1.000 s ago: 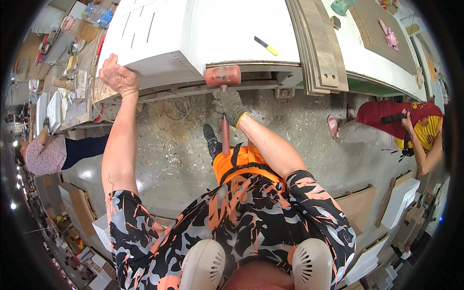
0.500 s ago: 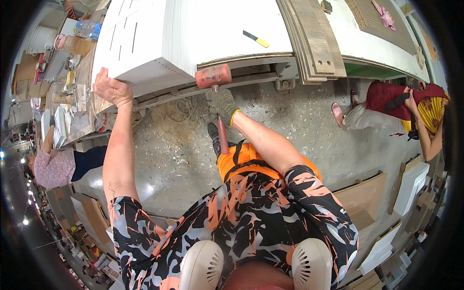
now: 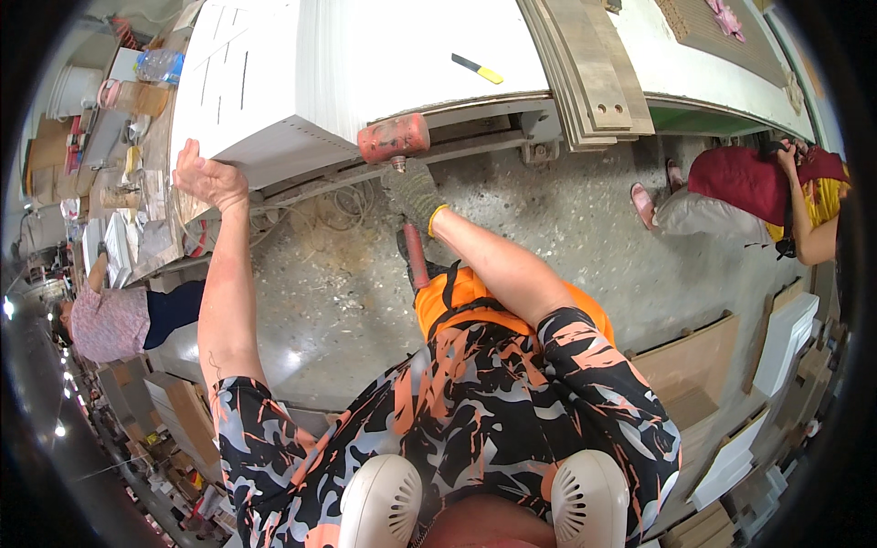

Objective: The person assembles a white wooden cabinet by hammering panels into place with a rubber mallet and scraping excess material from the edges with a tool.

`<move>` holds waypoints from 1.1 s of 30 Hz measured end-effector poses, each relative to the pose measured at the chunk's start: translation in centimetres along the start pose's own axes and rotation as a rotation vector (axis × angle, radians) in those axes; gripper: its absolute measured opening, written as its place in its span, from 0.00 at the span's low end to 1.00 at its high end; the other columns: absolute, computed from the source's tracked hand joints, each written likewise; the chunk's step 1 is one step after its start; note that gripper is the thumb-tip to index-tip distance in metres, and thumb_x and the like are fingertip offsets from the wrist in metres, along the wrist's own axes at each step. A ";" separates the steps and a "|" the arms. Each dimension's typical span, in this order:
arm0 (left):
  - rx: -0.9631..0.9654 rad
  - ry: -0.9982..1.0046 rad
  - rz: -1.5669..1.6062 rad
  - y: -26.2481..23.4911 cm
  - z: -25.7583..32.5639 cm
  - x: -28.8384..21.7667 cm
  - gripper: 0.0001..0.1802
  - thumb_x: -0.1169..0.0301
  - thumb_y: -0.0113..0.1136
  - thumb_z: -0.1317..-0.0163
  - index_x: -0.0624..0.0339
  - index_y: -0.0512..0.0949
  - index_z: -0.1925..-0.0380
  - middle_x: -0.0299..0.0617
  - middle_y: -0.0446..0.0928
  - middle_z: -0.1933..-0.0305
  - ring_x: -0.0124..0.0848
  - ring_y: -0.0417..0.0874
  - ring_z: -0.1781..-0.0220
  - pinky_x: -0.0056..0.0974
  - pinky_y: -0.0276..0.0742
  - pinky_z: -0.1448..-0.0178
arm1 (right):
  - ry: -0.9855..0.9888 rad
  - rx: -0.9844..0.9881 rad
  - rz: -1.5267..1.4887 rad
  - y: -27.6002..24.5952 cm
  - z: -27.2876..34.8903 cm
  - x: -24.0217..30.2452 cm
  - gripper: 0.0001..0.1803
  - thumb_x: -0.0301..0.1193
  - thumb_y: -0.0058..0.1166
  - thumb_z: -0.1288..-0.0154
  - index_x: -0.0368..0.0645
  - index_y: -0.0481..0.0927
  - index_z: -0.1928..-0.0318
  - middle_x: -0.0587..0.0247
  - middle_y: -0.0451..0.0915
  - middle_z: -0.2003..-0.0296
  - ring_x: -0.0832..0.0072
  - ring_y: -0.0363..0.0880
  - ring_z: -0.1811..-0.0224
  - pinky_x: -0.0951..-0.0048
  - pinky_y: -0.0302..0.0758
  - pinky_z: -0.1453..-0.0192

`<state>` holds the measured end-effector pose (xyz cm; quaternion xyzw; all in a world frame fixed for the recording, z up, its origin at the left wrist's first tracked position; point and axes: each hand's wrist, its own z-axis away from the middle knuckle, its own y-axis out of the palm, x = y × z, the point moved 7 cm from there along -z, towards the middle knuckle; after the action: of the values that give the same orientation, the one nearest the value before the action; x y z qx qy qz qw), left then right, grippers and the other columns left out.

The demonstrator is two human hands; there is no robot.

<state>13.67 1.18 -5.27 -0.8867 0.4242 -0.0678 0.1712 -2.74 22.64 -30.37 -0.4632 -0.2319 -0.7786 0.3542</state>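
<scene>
1. I see the red mallet (image 3: pixel 394 139) held upright in the view, its head just beyond the right fist, near the near-right corner of the stack of white panels (image 3: pixel 239 87); whether they touch, I cannot tell.
2. My right hand (image 3: pixel 413 194), in a grey knit glove with a yellow cuff, is wrapped around the handle, whose lower end points back at the orange apron (image 3: pixel 461 301). The forearm slants in from the lower right.
3. My left hand (image 3: pixel 212 180) is bare, unclenched, fingers loosely bent against the stack's near-left corner. That arm reaches nearly straight forward.
4. The stack sits on the white tabletop (image 3: pixel 411 55), dark slots in its top face. To its right lie a black-and-yellow knife (image 3: pixel 477 68) and wood-grain boards (image 3: pixel 594 64).
5. At far left, a clear bottle (image 3: pixel 164 66) carries a blue label; its lettering is too small for me to read.
</scene>
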 end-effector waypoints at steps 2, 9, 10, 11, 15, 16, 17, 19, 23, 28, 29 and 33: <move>-0.003 0.003 -0.002 -0.1 0.0 0.2 0.25 0.59 0.30 0.28 0.62 0.76 0.55 0.45 0.78 0.50 0.43 0.73 0.43 0.49 0.57 0.34 | -0.096 -0.038 0.006 -0.7 0.6 1.1 0.18 0.41 0.52 0.37 0.35 0.75 0.64 0.45 0.78 0.72 0.53 0.79 0.68 0.56 0.73 0.65; -0.005 0.002 0.007 0.1 -0.1 0.0 0.26 0.58 0.30 0.28 0.63 0.77 0.56 0.46 0.78 0.51 0.43 0.73 0.44 0.49 0.58 0.35 | -0.236 0.016 0.084 -1.1 2.3 4.4 0.17 0.40 0.51 0.37 0.36 0.74 0.65 0.47 0.77 0.72 0.57 0.79 0.71 0.57 0.74 0.67; 0.000 0.011 0.013 0.3 -0.4 -0.3 0.26 0.58 0.30 0.28 0.63 0.77 0.56 0.46 0.78 0.51 0.44 0.73 0.44 0.49 0.58 0.35 | -0.397 -0.027 0.195 -1.0 0.9 3.2 0.16 0.40 0.51 0.37 0.37 0.73 0.66 0.47 0.77 0.73 0.58 0.79 0.72 0.58 0.74 0.69; -0.006 0.011 0.015 0.3 -0.5 -0.4 0.26 0.58 0.30 0.28 0.63 0.77 0.57 0.46 0.78 0.51 0.43 0.73 0.44 0.49 0.59 0.35 | -0.421 -0.047 0.220 -0.8 0.5 2.7 0.16 0.40 0.51 0.37 0.37 0.73 0.66 0.48 0.76 0.74 0.58 0.79 0.73 0.58 0.74 0.70; 0.030 -0.012 0.022 0.3 -0.2 0.3 0.26 0.58 0.30 0.28 0.63 0.77 0.57 0.46 0.78 0.51 0.43 0.73 0.44 0.49 0.59 0.36 | -0.153 -0.021 0.069 -0.5 0.4 2.9 0.15 0.39 0.52 0.38 0.37 0.73 0.67 0.50 0.76 0.76 0.60 0.79 0.74 0.60 0.75 0.71; 0.055 -0.024 0.022 0.3 0.0 0.7 0.26 0.58 0.30 0.28 0.63 0.77 0.57 0.46 0.78 0.51 0.43 0.73 0.44 0.49 0.59 0.36 | -0.082 0.034 0.025 -1.0 1.4 3.7 0.15 0.38 0.53 0.38 0.37 0.73 0.67 0.49 0.76 0.75 0.60 0.80 0.72 0.59 0.76 0.69; 0.045 -0.024 0.024 0.2 0.1 0.8 0.26 0.58 0.30 0.28 0.63 0.77 0.57 0.46 0.78 0.51 0.43 0.73 0.44 0.49 0.59 0.36 | -0.011 0.088 -0.019 -1.0 2.1 3.8 0.15 0.38 0.54 0.39 0.37 0.73 0.67 0.48 0.76 0.75 0.60 0.80 0.71 0.59 0.77 0.67; 0.023 -0.018 0.034 0.1 -0.2 0.3 0.26 0.58 0.30 0.28 0.63 0.77 0.57 0.45 0.78 0.51 0.43 0.73 0.44 0.49 0.59 0.36 | 0.033 0.011 -0.211 -1.0 1.9 2.3 0.12 0.35 0.53 0.37 0.40 0.74 0.71 0.58 0.73 0.81 0.68 0.76 0.79 0.63 0.71 0.76; 0.009 -0.009 0.018 0.1 -0.4 -0.3 0.25 0.58 0.30 0.28 0.63 0.77 0.57 0.45 0.78 0.52 0.43 0.73 0.44 0.49 0.59 0.36 | -0.578 0.196 1.219 1.5 0.5 2.2 0.13 0.37 0.56 0.41 0.38 0.75 0.67 0.45 0.78 0.74 0.55 0.80 0.74 0.58 0.77 0.67; -0.007 -0.013 0.002 -0.1 -0.4 -0.3 0.27 0.57 0.29 0.28 0.63 0.77 0.57 0.46 0.78 0.52 0.44 0.73 0.44 0.49 0.59 0.36 | -0.102 0.025 0.258 -0.5 -0.9 -0.3 0.14 0.38 0.57 0.41 0.38 0.76 0.65 0.45 0.78 0.73 0.56 0.81 0.72 0.59 0.76 0.67; -0.006 -0.015 -0.003 -0.2 0.0 0.0 0.27 0.57 0.29 0.28 0.63 0.77 0.57 0.46 0.78 0.52 0.45 0.73 0.44 0.49 0.59 0.36 | 0.065 -0.006 0.078 -0.8 0.1 -0.1 0.15 0.38 0.57 0.41 0.38 0.76 0.65 0.44 0.78 0.74 0.57 0.81 0.71 0.59 0.76 0.66; -0.011 -0.015 0.012 0.0 -0.4 -0.4 0.27 0.57 0.28 0.28 0.64 0.77 0.56 0.47 0.78 0.52 0.45 0.73 0.44 0.50 0.58 0.36 | 0.054 0.000 -0.166 -0.9 0.6 -0.8 0.13 0.37 0.55 0.39 0.39 0.75 0.69 0.53 0.75 0.79 0.63 0.78 0.76 0.62 0.72 0.72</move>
<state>13.38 1.39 -4.89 -0.8855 0.4287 -0.0580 0.1699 -2.84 23.88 -30.79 -0.4211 -0.2596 -0.8176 0.2946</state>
